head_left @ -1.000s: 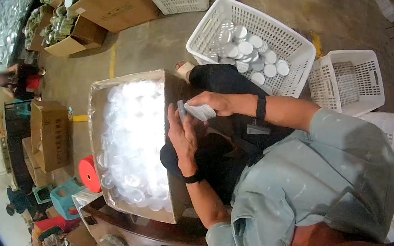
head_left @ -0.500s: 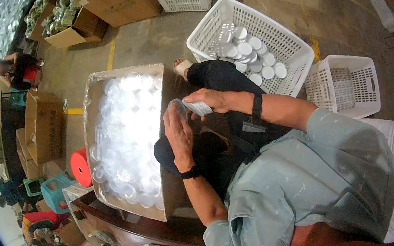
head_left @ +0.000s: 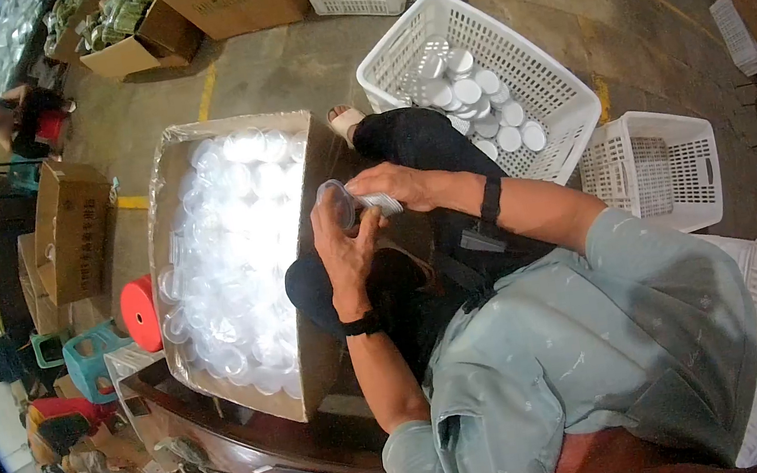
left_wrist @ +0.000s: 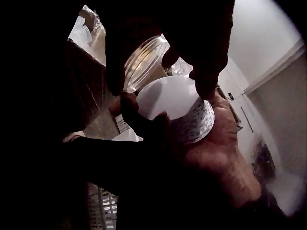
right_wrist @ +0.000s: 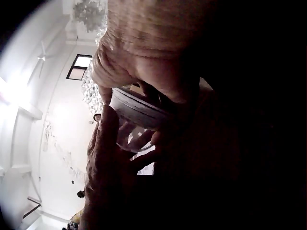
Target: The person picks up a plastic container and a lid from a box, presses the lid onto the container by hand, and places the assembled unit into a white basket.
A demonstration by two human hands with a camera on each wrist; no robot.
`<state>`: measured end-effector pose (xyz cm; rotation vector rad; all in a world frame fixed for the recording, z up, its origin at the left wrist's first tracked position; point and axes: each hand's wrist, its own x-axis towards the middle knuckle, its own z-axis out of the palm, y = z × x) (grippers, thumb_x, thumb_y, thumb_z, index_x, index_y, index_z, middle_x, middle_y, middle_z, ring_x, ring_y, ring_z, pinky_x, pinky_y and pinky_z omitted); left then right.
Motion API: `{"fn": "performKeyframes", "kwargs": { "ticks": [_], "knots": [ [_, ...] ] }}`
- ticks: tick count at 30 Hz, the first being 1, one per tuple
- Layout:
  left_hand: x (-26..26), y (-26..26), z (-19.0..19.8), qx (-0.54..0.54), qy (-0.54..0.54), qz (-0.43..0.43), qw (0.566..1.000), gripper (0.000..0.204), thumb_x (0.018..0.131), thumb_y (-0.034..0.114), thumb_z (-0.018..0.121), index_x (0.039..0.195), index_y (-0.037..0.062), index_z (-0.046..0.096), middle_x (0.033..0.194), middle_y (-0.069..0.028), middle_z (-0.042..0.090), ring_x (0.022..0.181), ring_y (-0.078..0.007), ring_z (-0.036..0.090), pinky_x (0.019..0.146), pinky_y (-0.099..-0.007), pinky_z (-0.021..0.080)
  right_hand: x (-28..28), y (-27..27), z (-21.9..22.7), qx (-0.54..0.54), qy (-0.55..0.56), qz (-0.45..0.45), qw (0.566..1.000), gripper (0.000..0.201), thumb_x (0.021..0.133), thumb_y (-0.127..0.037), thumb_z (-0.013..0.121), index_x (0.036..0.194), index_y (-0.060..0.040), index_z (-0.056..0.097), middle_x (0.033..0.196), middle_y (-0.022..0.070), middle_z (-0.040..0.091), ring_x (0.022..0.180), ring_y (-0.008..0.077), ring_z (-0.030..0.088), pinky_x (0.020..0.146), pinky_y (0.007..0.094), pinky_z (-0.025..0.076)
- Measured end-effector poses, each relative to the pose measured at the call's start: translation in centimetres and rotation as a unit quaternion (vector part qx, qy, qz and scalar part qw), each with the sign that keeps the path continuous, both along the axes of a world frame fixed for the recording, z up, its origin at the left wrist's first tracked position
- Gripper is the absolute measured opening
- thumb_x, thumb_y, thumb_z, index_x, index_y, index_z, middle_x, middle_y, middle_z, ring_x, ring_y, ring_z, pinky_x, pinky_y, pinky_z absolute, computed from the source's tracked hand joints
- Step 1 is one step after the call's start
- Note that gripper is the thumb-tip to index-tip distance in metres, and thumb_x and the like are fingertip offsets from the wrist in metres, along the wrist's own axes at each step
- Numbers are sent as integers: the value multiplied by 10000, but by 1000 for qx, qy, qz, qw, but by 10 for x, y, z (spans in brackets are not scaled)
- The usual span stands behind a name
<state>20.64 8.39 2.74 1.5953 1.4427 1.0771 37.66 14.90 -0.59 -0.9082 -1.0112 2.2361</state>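
Note:
My left hand (head_left: pixel 346 246) grips a clear round plastic tub (head_left: pixel 335 199) by its rim, with the fingers curled around it. Close beside it, my right hand (head_left: pixel 391 184) holds a short stack of white round lids (head_left: pixel 381 204). In the left wrist view, the stack's smooth white face (left_wrist: pixel 165 98) and ridged side show, and a left fingertip overlaps that face. The tub's ringed rim (left_wrist: pixel 144 62) stands tilted just behind it. From the right wrist, the stack's edge (right_wrist: pixel 139 108) lies beneath the right palm, above clear plastic (right_wrist: pixel 129 139).
A cardboard box (head_left: pixel 321 341) full of clear round plastic pieces stands left of the knees. Beyond the right arm is a white crate (head_left: pixel 562 94) with white lids inside. Another white crate (head_left: pixel 692 163) stands farther right, and a red stool (head_left: pixel 140 314) is beyond the box.
The clear tub has turned from edge-on to show its round opening. Left fingers have come to the white stack. Both hands have shifted slightly left and up in view.

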Motion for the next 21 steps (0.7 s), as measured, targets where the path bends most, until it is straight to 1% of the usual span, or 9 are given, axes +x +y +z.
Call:
{"fn": "performKeyframes", "kwargs": {
  "ticks": [4, 6, 10, 13, 15, 16, 18, 20, 21],
  "knots": [
    [-3, 0, -3, 2, -20, -2, 1000, 678, 841, 263, 807, 1372, -13, 489, 1321, -201, 519, 1175, -348, 608, 835, -399, 619, 0, 0, -1, -2, -4, 1, 1000, 386, 996, -363, 568, 1172, -26, 633, 969, 53, 648, 782, 135, 642, 600, 271, 544],
    [-4, -1, 2, -31, -37, 7, 999, 676, 851, 247, 796, 1384, -22, 480, 1343, -204, 518, 1180, -337, 608, 844, -391, 611, 0, 1, 0, -8, -1, 4, 1000, 437, 916, -456, 657, 1088, -54, 647, 950, 60, 646, 816, 159, 637, 600, 299, 557],
    [-2, -4, 12, -56, -45, 31, 997, 632, 872, 195, 764, 1392, -22, 478, 1349, -209, 526, 1159, -334, 621, 851, -394, 601, 2, 0, 6, -1, -2, 16, 1000, 458, 918, -457, 651, 1126, -49, 644, 962, 66, 654, 832, 164, 643, 609, 302, 560],
    [-6, -6, 13, -67, -72, 36, 995, 522, 935, 158, 658, 1393, -22, 484, 1335, -210, 550, 1140, -320, 636, 860, -369, 578, 2, -2, 11, 1, -13, 1, 1000, 486, 923, -457, 638, 1177, -42, 636, 998, 71, 658, 861, 167, 646, 629, 310, 566],
    [-13, -5, 13, -97, -69, 47, 992, 444, 977, 125, 535, 1395, -21, 490, 1278, -212, 596, 1131, -288, 644, 849, -341, 555, 2, -2, 13, 17, -35, 0, 999, 472, 962, -434, 591, 1230, -46, 605, 1012, 55, 651, 903, 153, 639, 644, 306, 563],
    [-15, -4, 8, -97, -69, 48, 992, 444, 977, 125, 535, 1395, -21, 490, 1278, -212, 596, 1131, -288, 644, 849, -341, 555, 3, -1, 13, 17, -35, 1, 999, 472, 962, -434, 591, 1230, -46, 605, 1012, 55, 651, 903, 153, 639, 644, 306, 563],
    [-19, -2, -9, 10, 27, 72, 997, 428, 980, 99, 462, 1389, -24, 497, 1216, -209, 627, 1078, -253, 650, 855, -332, 535, 3, 0, 13, 16, -30, 4, 999, 499, 958, -416, 588, 1285, -39, 578, 1059, 69, 650, 922, 168, 643, 672, 316, 566],
    [-24, 0, -21, 18, 7, 80, 997, 433, 969, 83, 457, 1386, -29, 499, 1204, -205, 632, 1057, -249, 647, 867, -335, 526, 4, -3, 17, 22, -30, -7, 999, 513, 958, -404, 581, 1309, -31, 561, 1072, 76, 649, 924, 173, 644, 676, 317, 568],
    [-22, 2, -14, 26, -14, 86, 996, 439, 958, 67, 452, 1383, -33, 500, 1192, -200, 637, 1036, -245, 643, 880, -339, 518, 5, -5, 21, 28, -30, -20, 999, 527, 957, -392, 573, 1333, -24, 545, 1084, 84, 648, 926, 178, 645, 680, 317, 571]
  ]
}}
